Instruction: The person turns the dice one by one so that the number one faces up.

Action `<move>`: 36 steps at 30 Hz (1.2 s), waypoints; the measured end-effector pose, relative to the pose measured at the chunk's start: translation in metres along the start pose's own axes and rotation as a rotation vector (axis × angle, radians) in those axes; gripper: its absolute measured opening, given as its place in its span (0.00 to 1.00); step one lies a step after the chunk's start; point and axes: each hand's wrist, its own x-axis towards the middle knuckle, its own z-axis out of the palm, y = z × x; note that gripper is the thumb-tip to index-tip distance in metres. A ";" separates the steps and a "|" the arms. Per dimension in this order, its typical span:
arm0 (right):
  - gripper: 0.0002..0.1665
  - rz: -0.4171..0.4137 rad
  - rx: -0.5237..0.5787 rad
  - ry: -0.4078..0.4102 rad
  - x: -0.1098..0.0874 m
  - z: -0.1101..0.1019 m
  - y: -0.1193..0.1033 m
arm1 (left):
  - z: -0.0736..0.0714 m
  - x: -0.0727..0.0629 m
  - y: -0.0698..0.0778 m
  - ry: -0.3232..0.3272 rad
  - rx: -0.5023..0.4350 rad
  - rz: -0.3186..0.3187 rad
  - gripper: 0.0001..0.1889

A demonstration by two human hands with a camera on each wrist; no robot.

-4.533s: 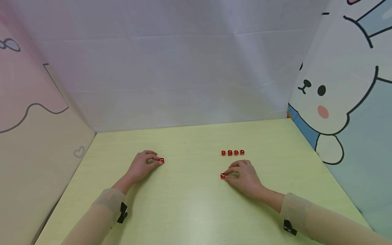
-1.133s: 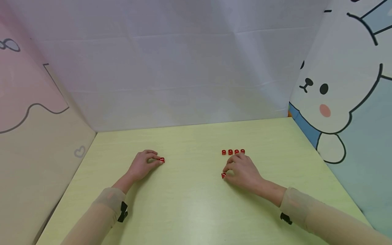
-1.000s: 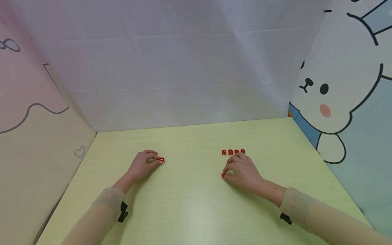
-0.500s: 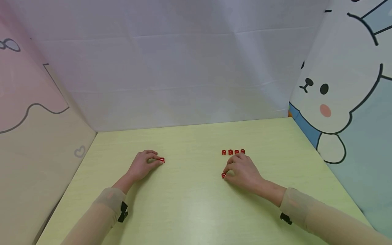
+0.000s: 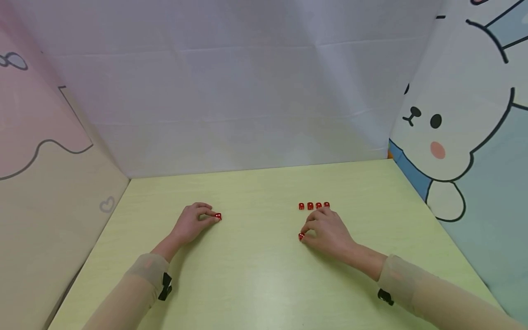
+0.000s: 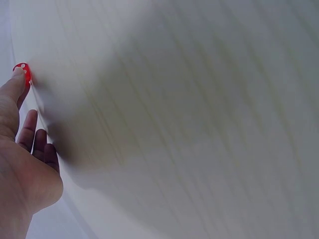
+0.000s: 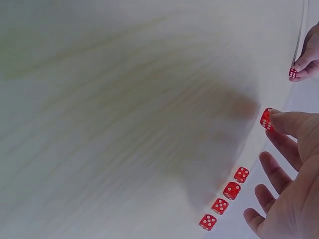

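Observation:
My left hand pinches a red die with white pips between thumb and forefinger, left of the table's middle. In the left wrist view the thumb tip lies over that die, its other fingers loosely bent. On the right, my right hand pinches a second red die, which sits tilted between thumb and forefinger. Behind that hand stands a row of several red dice, its right end partly covered by the fingers in the head view. The right wrist view shows the row's dice beside the spread fingers.
The pale yellow-green table runs back to a white cloth wall. A printed panel with a cartoon animal borders the right side, and a pink and cream panel the left.
Compared with the earliest frame, my right hand has tipped forward slightly, overlapping the row's right end, and the die in it has turned. My left hand and its die have stayed put.

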 end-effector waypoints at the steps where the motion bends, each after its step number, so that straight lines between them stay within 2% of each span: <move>1: 0.07 0.000 0.003 0.005 0.000 0.000 0.000 | 0.000 0.000 0.000 0.001 -0.002 -0.002 0.11; 13: 0.06 0.074 0.112 0.004 -0.003 -0.002 0.002 | 0.000 -0.002 0.001 0.003 -0.006 -0.009 0.12; 21: 0.06 0.153 0.259 0.000 -0.003 -0.001 0.003 | 0.000 -0.002 0.001 0.002 -0.009 -0.004 0.12; 30: 0.06 0.249 0.492 -0.016 -0.003 0.003 0.004 | -0.002 0.000 0.003 0.001 -0.006 -0.005 0.11; 36: 0.06 0.279 0.538 -0.010 -0.002 0.005 0.002 | -0.004 0.001 0.003 0.001 0.008 0.003 0.11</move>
